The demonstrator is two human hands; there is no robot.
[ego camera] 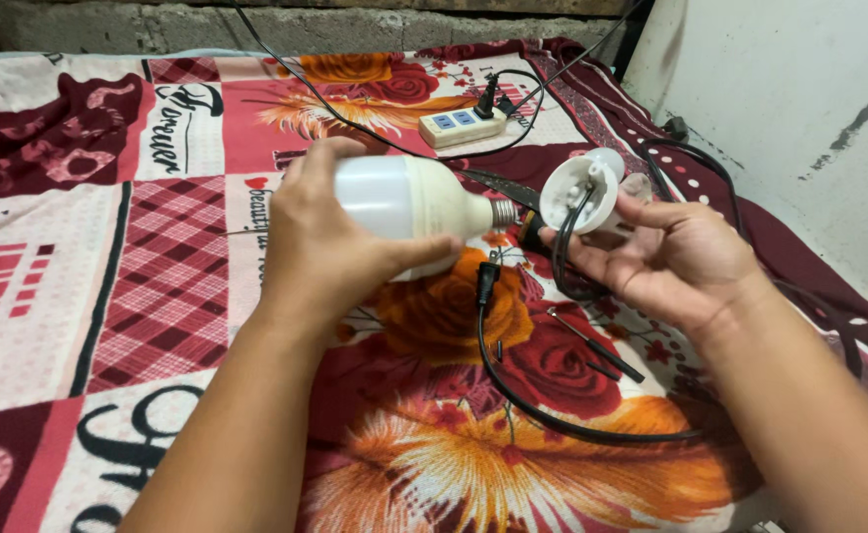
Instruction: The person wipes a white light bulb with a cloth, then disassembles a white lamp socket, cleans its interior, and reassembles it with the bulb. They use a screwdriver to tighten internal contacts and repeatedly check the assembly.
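Head view: the bulb point(409, 202) is held lying sideways, its long axis running left to right, with the screw base aimed at the open socket point(577, 192) just beside it. The bulb is wrapped by the left hand point(320, 242); the socket is pinched by the right hand point(666, 257), above the flowered cloth point(157, 296).

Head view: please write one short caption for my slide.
Left hand holds a white bulb beside the white lamp socket in the right hand, above a flowered blanket.
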